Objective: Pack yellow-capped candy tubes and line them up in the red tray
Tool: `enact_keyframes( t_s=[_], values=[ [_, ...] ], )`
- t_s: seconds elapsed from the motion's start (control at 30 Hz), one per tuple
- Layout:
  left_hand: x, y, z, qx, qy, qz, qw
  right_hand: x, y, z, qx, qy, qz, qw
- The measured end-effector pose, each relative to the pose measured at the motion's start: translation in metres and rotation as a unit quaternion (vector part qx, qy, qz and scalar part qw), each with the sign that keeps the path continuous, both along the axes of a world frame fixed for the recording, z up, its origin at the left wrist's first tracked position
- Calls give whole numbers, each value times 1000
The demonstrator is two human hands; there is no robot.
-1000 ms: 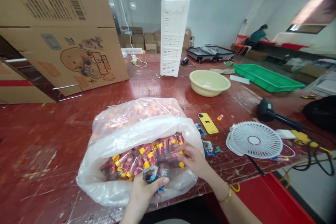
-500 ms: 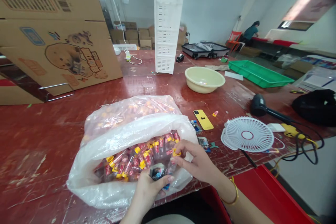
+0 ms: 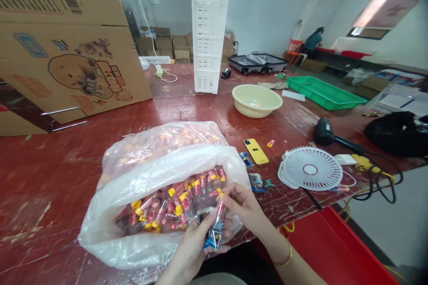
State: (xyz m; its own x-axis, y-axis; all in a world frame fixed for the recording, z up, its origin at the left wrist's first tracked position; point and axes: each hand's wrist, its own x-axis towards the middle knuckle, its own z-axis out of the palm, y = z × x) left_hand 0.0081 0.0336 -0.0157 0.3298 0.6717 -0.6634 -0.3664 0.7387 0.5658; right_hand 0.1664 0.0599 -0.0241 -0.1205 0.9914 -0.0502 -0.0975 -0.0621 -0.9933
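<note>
A large white woven bag [image 3: 160, 167] lies open towards me, with several clear tubes [image 3: 175, 207] with red labels and yellow caps inside. Over its right front edge, my left hand [image 3: 192, 242] is closed around a small blue-and-dark printed packet [image 3: 214, 235] and the lower part of one tube [image 3: 220, 211]. My right hand [image 3: 242, 207] pinches that tube's top at its yellow cap [image 3: 221, 194]. The tube stands nearly upright between both hands. Whether the cap is fully seated cannot be made out.
Right of the bag lie small packets [image 3: 257, 182], a yellow phone [image 3: 256, 151], a white fan [image 3: 310, 168] and a hair dryer [image 3: 329, 133]. Behind stand a cream basin [image 3: 257, 101], a white rack [image 3: 207, 44] and a green tray [image 3: 321, 92]. A carton [image 3: 76, 67] is at left.
The yellow cap, held above the tube earlier, is now at its top. My left hand has turned, showing more of the blue packet. The view has shifted slightly right.
</note>
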Motion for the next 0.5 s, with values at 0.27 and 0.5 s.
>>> enact_keyframes(
  t_s=[0.27, 0.5],
  values=[
    [11, 11, 8, -4, -25, 65, 998, -24, -28, 4, -30, 12, 110, 993],
    [3, 0, -1, 67, 30, 26, 997, -21, -30, -2, 80, -77, 42, 993]
  ],
)
